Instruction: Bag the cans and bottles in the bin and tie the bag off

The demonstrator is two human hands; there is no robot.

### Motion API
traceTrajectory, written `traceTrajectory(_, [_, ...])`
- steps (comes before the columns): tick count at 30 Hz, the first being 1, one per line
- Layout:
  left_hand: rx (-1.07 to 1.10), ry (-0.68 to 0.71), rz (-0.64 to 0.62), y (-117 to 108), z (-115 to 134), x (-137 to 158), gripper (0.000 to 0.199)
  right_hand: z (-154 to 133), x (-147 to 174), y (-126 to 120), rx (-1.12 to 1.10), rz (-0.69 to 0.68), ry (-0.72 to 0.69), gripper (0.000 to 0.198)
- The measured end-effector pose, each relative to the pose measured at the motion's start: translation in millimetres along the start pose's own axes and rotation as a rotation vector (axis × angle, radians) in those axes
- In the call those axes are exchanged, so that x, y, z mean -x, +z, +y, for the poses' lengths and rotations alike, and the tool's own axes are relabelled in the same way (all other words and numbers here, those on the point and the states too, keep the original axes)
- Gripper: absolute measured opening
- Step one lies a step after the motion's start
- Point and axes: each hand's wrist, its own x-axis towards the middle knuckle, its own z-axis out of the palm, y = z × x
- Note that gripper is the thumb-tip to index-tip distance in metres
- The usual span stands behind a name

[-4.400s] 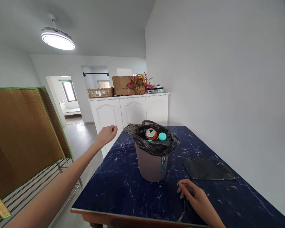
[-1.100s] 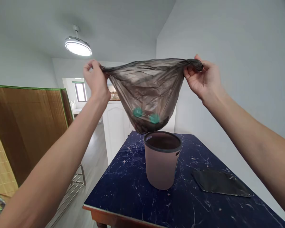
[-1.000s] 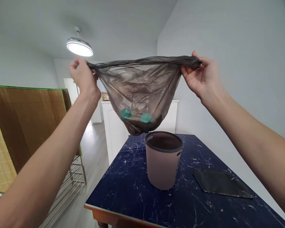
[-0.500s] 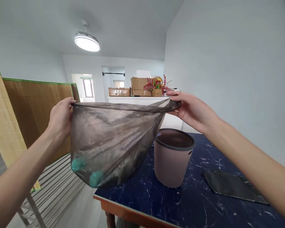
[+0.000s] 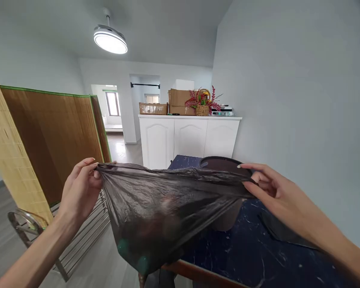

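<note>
The black bag (image 5: 165, 204) has been brought lower and closer to the person than half a second ago, when it was held higher, at the left of the bin (image 5: 229, 218); about one second ago it was hung above it. Now the bag is hanging in front of the near edge of the worktop (image 5: 237, 260), and part of the bin behind is hidden by it. By the left hand (image 5: 82, 188) one corner of the mouth is pinched between thumb and fingers; by the right hand (image 5: 274, 188), partly curled, the gathered opposite corner is gripped. The upper edge is stretched between both hands, while the full lower part sags, with two greenish shapes (image 5: 143, 263) seen dimly through the plastic. By this change the bag seems to be fully separated from the bin, so the lifting-out can be judged as completed; the mouth appears not yet tied. The dark flat sheet (image 5: 283, 232) is left on the worktop, partly covered by the right forearm.
</note>
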Motion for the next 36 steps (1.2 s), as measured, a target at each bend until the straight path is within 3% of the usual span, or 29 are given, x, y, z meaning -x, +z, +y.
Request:
traceTrajectory(3, [0.036,-0.03,0.03,2.1,3.4,17.1,0.03,18.7,17.1,-8.7,0.213,-0.092,0.013,0.045])
traceTrajectory(6, [-0.012,0.039,0.022,2.6,4.5,26.1,0.026,27.5,28.7,-13.6,0.286,-0.173,0.051,0.042])
traceTrajectory(10, [-0.139,0.133,-0.006,-7.1,-1.7,28.0,0.034,28.7,35.7,-13.2,0.184,-0.082,0.093,0.044])
traceTrajectory(13, [-0.346,0.15,-0.117,-17.0,-5.6,32.1,0.04,28.2,39.9,-7.9,0.005,-0.036,0.127,0.047])
traceTrajectory(16, [-0.565,0.241,-0.306,-23.6,-3.3,38.8,0.037,31.3,45.8,3.1,-0.231,0.032,0.216,0.042])
traceTrajectory(21, [-0.761,0.457,-0.76,-35.4,2.7,44.3,0.053,39.3,48.9,33.4,-0.949,0.186,0.287,0.03])
traceTrajectory(24, [-0.869,0.464,-0.876,-44.6,-0.7,47.8,0.07,39.9,44.5,50.7,-1.226,0.263,0.299,0.026])
traceTrajectory(26, [-0.94,0.469,-0.883,-46.9,-4.8,51.1,0.076,38.4,42.0,59.0,-1.406,0.275,0.282,0.019])
traceTrajectory(29, [-1.024,0.53,-0.813,-42.2,-11.8,53.8,0.065,34.0,41.0,66.0,-1.537,0.163,0.182,0.015])
traceTrajectory(33, [-0.996,0.599,-0.657,-34.5,-21.1,47.7,0.044,24.5,41.8,67.4,-1.376,0.001,0.062,0.033])
traceTrajectory(36, [-0.941,0.574,-0.533,-35.3,-26.6,39.5,0.041,16.8,42.2,66.2,-1.275,-0.006,0.027,0.037])
